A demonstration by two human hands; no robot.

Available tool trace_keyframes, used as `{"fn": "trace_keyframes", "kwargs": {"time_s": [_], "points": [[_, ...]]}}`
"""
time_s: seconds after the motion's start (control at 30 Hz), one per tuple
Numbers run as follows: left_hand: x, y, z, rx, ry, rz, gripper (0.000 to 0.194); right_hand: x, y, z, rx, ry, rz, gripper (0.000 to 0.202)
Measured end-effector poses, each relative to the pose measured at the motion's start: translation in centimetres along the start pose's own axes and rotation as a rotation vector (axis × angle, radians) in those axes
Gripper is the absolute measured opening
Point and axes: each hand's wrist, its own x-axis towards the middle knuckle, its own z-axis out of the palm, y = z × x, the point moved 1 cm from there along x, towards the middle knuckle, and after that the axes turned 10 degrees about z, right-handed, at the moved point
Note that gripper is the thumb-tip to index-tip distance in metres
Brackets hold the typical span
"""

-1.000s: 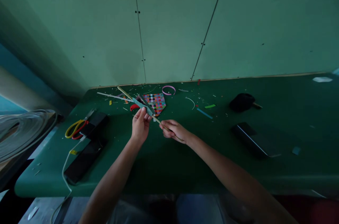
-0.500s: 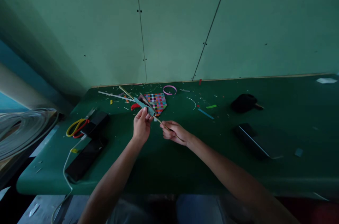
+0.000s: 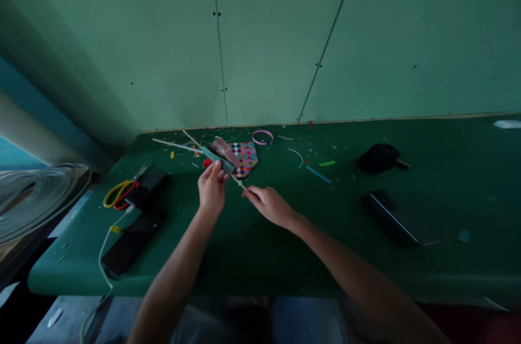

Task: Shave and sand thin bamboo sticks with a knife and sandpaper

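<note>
My left hand (image 3: 212, 186) is closed, thumb on top, pinching a teal folded strip (image 3: 220, 160) with a pinkish, flap-like piece (image 3: 223, 151) along its far side. What this piece is made of I cannot make out. A thin light stick (image 3: 191, 139) runs lengthwise along it and comes out at both ends. Around the stick's near end my right hand (image 3: 271, 204) is closed, fingers mostly hidden under the palm. A pale narrow strip (image 3: 176, 144) juts out to the left. Behind the held piece lies a multicoloured checkered woven piece (image 3: 247, 158), partly covered.
Yellow-and-red-handled scissors (image 3: 120, 195), a black box (image 3: 148, 186) and a phone-like black slab (image 3: 132, 246) with a white cable lie left. A pink curled strip (image 3: 262, 138) and scraps lie at the back. On the right are a black pouch (image 3: 378, 158) and a dark case (image 3: 391, 216).
The teal and pink piece has turned, showing more of its pink side. My left hand has shifted slightly left. My right hand has rolled palm-down on the stick, nearer its end.
</note>
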Motion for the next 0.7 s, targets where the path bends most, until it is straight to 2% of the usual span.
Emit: {"fn": "trace_keyframes", "kwargs": {"time_s": [0.17,0.27,0.4,0.6,0.7], "points": [[3.0,3.5,-1.5,-0.032,0.113,0.151,0.01,-0.5,0.0,0.5,-0.027,-0.046,-0.088,0.034],[3.7,4.1,-2.0,-0.023,0.135,0.166,0.01,-0.6,0.1,1.0,-0.092,-0.024,-0.116,0.036],[2.0,2.2,-1.0,0.034,0.09,0.103,0.015,-0.4,0.4,1.0,-0.16,0.069,-0.119,0.036],[-2.7,-2.6,0.9,0.118,-0.157,-0.063,0.026,-0.1,0.7,0.2,-0.349,0.25,-0.005,0.033],[-3.3,-3.1,1.2,0.123,-0.169,-0.09,0.025,0.0,0.7,0.2,-0.436,0.28,0.011,0.034]]}}
